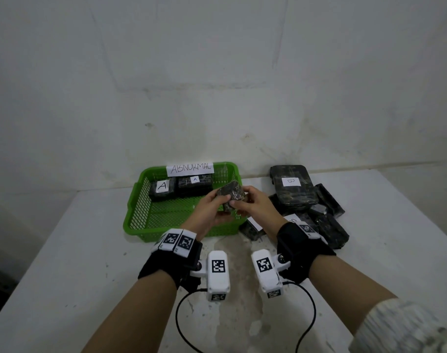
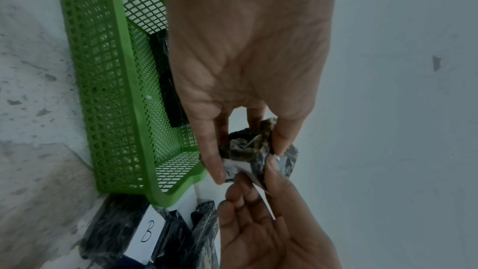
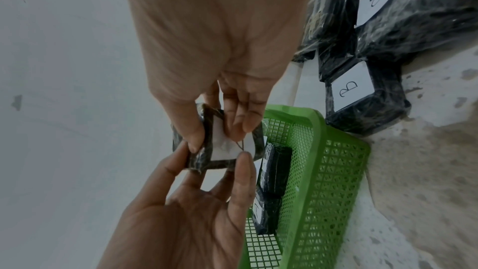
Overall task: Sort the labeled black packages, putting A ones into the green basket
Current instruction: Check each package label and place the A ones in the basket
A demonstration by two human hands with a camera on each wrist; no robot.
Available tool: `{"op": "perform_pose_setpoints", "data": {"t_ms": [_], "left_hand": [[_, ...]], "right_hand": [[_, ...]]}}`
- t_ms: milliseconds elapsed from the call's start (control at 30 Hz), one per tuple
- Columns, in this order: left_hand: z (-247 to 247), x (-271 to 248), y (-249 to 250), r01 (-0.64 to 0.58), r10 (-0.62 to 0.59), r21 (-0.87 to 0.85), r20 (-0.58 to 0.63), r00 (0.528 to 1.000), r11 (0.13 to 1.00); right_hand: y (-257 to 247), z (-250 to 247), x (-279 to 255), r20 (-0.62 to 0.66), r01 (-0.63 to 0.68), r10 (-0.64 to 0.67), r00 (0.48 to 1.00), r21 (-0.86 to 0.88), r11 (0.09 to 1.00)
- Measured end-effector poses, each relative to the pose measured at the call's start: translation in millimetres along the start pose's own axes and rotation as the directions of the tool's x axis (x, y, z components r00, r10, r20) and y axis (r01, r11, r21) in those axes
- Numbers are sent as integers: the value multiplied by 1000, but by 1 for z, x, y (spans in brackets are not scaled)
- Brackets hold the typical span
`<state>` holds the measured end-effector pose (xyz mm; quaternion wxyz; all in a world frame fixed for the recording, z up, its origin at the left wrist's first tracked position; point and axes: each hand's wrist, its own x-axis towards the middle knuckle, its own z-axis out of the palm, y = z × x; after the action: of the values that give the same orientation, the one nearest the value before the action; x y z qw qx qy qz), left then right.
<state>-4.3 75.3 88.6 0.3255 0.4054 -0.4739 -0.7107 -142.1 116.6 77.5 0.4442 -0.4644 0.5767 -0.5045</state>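
Hands meet over the near right corner of the green basket [image 1: 138, 200]: left hand [image 1: 212, 212] and right hand [image 1: 253, 202] both pinch one small black package [image 1: 230, 193], held aloft between them. Beyond the left hand, two A packages [image 1: 181, 186] lie inside the basket. Just right of the right hand sits the pile of B packages [image 1: 291, 192].

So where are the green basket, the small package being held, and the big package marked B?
Green basket [image 1: 138, 212]: head view, on its left mesh wall.
Held package [image 1: 231, 193]: head view, on its dark top face between both hands.
B package [image 1: 291, 181]: head view, on its white label.
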Motion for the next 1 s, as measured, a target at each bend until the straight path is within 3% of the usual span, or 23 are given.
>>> {"op": "perform_pose_setpoints", "data": {"t_ms": [167, 433, 667, 800, 867, 1000], "left_hand": [[2, -3, 1, -5, 4, 56, 28, 1000, 998], [3, -3, -2, 83, -92, 87, 101, 991, 993], [-5, 4, -5, 154, -134, 189, -114, 984, 970], [-16, 7, -11, 179, -158, 100, -188, 969, 979], [-19, 6, -10, 202, -199, 2, -166, 966, 979], [-18, -1, -4, 301, -303, -138, 4, 953, 944]], "right_hand": [[-1, -1, 0, -47, -31, 37, 998, 134, 991], [0, -4, 5, -144, -45, 64, 987, 134, 990], [-9, -3, 4, -32, -29, 28, 999, -38, 999], [-14, -9, -3, 71, -12, 13, 997, -22, 1000], [-13, -10, -5, 129, -11, 7, 992, 35, 999], [-11, -4, -3, 230, -37, -10, 973, 197, 980]]}}
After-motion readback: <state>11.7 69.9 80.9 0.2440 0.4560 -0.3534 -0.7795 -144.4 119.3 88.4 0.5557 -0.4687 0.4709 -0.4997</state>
